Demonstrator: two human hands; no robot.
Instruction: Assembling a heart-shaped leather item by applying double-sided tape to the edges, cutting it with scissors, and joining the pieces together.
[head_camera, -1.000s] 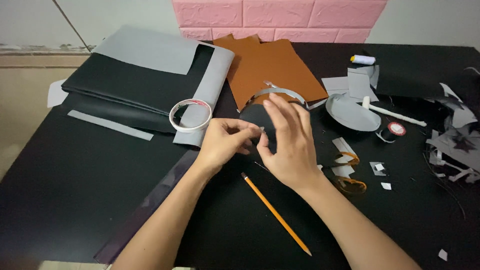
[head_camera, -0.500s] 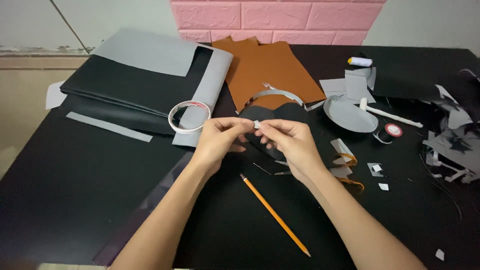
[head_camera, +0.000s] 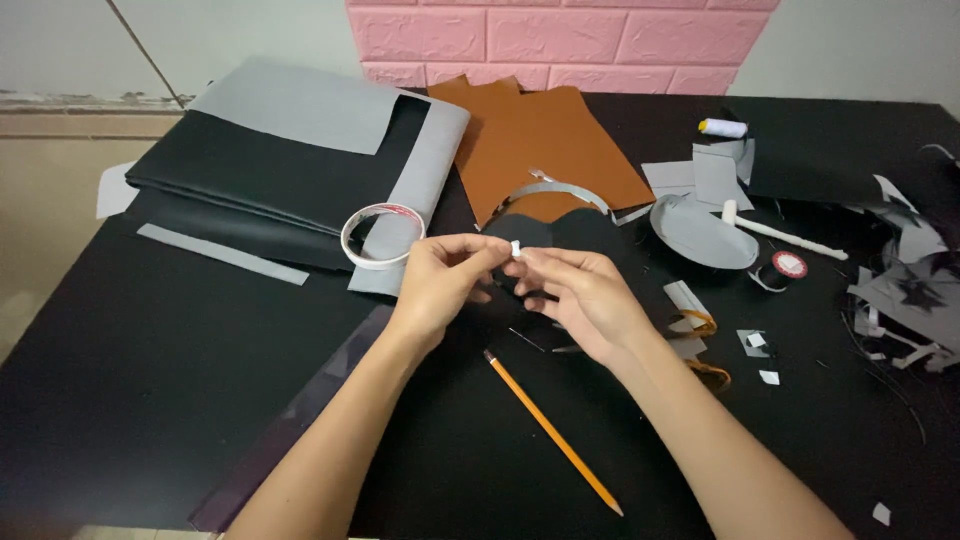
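Hands meet above the middle of a black table, both pinching 1 small white strip. The left hand holds it between thumb and forefinger from the left, the fingertips pressed together on the strip; the right hand closes thumb and forefinger on it from the right, the other fingers curled loosely below. The strip is lifted off the table, and too little of it shows to tell which way its long axis runs.

Under the hands lies a black cut piece with a rounded top, and just behind it a curved grey band. A tape roll sits just left of the left hand, resting on the edge of a fold of black and grey sheets that fills the table's far left corner. A brown sheet lies against the far edge at centre. A yellow pencil lies nearer the front edge, its long axis running diagonally, the dark tip pointing front right and the other end toward the hands.

Toward the right edge are a grey oval piece, a white tool, a small round spool with a red face, a thread spool near the far edge, and a heap of grey and black scraps. A grey strip lies diagonally toward the left edge.

Behind the table stands a pink brick-pattern panel against a pale wall; a tan floor shows at left.
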